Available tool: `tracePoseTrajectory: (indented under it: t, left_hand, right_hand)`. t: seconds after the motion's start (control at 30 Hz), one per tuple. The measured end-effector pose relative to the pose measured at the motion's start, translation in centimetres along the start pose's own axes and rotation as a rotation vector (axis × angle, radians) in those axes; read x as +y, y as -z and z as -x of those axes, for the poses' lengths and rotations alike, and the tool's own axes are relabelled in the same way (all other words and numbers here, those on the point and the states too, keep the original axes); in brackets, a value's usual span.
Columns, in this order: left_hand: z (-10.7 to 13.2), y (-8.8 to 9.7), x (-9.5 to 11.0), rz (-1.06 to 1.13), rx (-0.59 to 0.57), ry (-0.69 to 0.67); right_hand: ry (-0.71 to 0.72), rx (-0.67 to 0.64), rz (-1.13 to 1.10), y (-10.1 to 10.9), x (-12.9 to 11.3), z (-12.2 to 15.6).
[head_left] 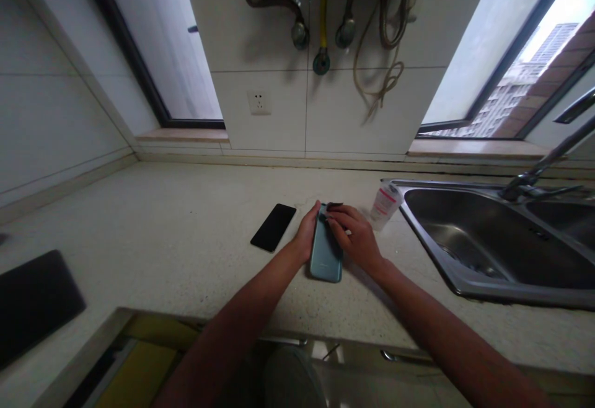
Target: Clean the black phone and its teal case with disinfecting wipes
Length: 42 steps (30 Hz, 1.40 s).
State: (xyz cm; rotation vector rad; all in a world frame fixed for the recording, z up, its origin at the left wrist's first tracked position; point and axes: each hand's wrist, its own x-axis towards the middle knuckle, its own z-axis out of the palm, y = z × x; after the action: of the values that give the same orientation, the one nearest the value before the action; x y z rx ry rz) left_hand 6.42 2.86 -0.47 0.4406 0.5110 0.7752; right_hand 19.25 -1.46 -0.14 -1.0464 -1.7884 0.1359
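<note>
A light blue phone (326,262) lies with its back up on the counter in front of me. My left hand (307,229) grips its left edge, thumb along the side. Over the phone's upper end, my right hand (357,234) has its fingers pinched together on a small dark thin piece (335,204); what this piece is I cannot make out. The fingers cover most of the phone's camera corner. To the left of my left hand a second phone (273,227) rests flat, its black face up. A clear plastic cup (387,203) with red print stands beyond my right hand.
A steel sink (458,234) with a faucet (525,178) is set into the counter (153,228) at the right. A dark flat object (39,302) lies at the left edge. Water pipes (323,23) and a socket (259,103) are on the wall between two windows.
</note>
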Motion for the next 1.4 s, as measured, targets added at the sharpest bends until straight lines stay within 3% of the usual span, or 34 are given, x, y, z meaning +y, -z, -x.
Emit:
tracePoseTrajectory:
  t: [0.1, 0.27, 0.4, 0.53, 0.73, 0.97, 1.2, 1.4]
  left_hand:
    - [0.0, 0.0, -0.4, 0.019, 0.047, 0.002]
    - [-0.1, 0.3, -0.5, 0.073, 0.031, -0.013]
    - [-0.2, 0.3, 0.0, 0.103, 0.030, -0.064]
    - [-0.4, 0.8, 0.8, 0.093, 0.112, -0.159]
    - [-0.7, 2.1, 1.6, 0.097, 0.124, -0.236]
    - [-0.7, 2.2, 2.0, 0.150, 0.099, -0.268]
    - [-0.4, 1.9, 2.3, 0.130, 0.050, -0.207]
    - [-0.7, 2.3, 2.5, 0.118, 0.046, -0.211]
  right_hand:
    - [0.100, -0.114, 0.075, -0.7, 0.4, 0.4]
    - [0.268, -0.122, 0.127, -0.9, 1.1, 0.5]
    - [0.396, -0.202, 0.107, -0.7, 0.4, 0.4]
    - [0.480, -0.346, 0.033, -0.1, -0.6, 0.2]
    - [0.507, -0.500, -0.083, 1.0, -1.3, 0.0]
    - [0.509, -0.525, -0.158, 0.9, -1.9, 0.2]
    - [0.446, -0.583, 0.016, 1.3, -1.3, 0.0]
    - [0.402, -0.542, 0.080, 1.7, -1.0, -0.1]
